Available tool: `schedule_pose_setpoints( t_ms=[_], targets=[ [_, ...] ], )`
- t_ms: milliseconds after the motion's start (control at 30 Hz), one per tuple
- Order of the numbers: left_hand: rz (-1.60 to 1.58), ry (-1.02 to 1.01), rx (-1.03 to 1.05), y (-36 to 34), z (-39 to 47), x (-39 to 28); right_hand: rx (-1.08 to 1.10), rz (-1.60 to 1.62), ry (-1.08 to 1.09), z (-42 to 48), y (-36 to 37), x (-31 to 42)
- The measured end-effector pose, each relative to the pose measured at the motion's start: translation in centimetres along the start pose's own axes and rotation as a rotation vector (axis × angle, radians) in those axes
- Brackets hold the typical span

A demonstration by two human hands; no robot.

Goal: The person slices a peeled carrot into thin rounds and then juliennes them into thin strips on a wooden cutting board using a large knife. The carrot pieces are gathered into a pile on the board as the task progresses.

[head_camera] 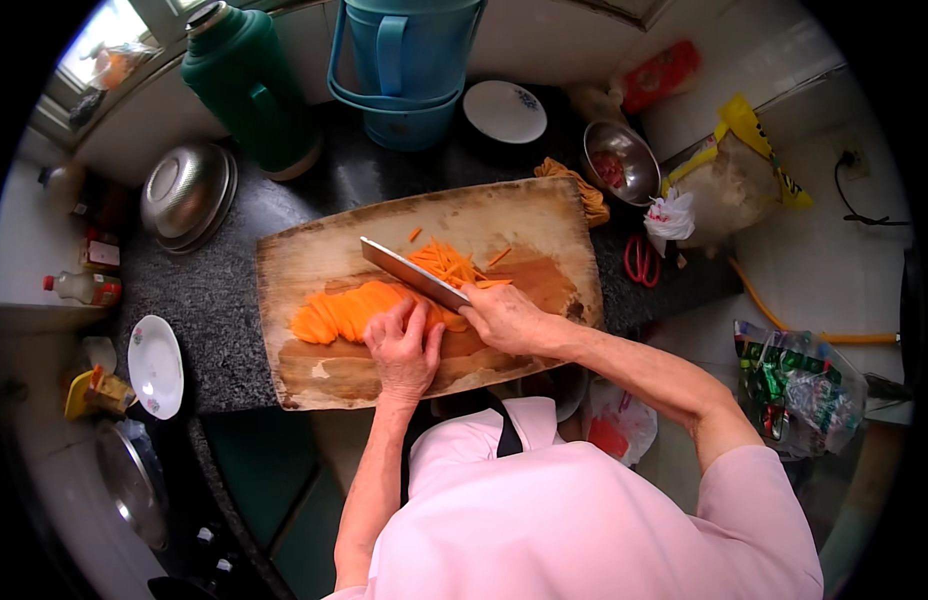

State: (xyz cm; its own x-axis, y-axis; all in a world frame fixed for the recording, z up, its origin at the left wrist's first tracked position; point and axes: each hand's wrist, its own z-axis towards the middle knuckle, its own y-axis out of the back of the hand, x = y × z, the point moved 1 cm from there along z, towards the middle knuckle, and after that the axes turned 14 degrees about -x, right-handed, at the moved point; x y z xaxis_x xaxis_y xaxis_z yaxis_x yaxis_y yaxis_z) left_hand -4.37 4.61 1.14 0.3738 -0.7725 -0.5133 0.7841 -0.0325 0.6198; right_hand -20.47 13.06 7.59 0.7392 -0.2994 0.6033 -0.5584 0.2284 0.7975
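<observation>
My right hand [513, 319] grips a cleaver-like kitchen knife [415, 273]; its handle is hidden in the fist. The broad blade points up and left, between two lots of carrot. Left of it, a row of thin overlapping carrot slices [335, 312] lies fanned out. With bent fingertips, my left hand [404, 352] presses on the right part of these slices, close to the blade. Carrot shreds [443, 259] are heaped on the blade's far right side, a few strands apart from the heap. Everything rests on a worn wooden cutting board [336, 241] with damp, dark patches.
Behind the board stand a green thermos flask [243, 97], a blue lidded bucket [411, 60] and a white plate [504, 112]. At right are a steel bowl of meat [635, 176], red-handled scissors [642, 261] and plastic bags. Metal basins [186, 195] and an oval plate [155, 367] sit left.
</observation>
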Motion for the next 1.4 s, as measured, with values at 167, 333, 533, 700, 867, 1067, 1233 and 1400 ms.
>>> schedule_pose_setpoints(
  t_ms=[167,333,533,700,867,1067,1233,1400],
  targets=[
    [-0.002,0.004,-0.009,0.0,0.0,0.2,0.117,-0.032,-0.047,-0.7,3.2,2.8],
    [0.007,-0.007,0.004,0.1,0.0,0.0,0.254,-0.124,-0.161,-1.6,3.8,4.1],
    [0.013,-0.002,0.012,0.0,-0.2,-0.1,0.238,-0.119,-0.155,-1.7,2.2,3.7],
    [0.011,0.007,0.013,0.1,-0.4,0.0,0.070,-0.062,-0.084,-0.2,-0.8,2.4],
    [-0.023,-0.003,0.015,0.5,0.3,0.0,-0.031,0.027,-0.065,-0.8,-1.2,1.0],
    [-0.034,-0.013,0.017,0.6,0.2,0.5,0.020,0.040,-0.035,-0.8,2.0,1.8],
    [-0.042,-0.008,0.010,0.5,0.1,0.4,0.197,-0.062,-0.137,-1.7,3.9,4.0],
    [-0.028,-0.008,0.023,0.6,0.0,0.4,0.210,-0.085,-0.131,-2.1,2.9,3.9]
  ],
)
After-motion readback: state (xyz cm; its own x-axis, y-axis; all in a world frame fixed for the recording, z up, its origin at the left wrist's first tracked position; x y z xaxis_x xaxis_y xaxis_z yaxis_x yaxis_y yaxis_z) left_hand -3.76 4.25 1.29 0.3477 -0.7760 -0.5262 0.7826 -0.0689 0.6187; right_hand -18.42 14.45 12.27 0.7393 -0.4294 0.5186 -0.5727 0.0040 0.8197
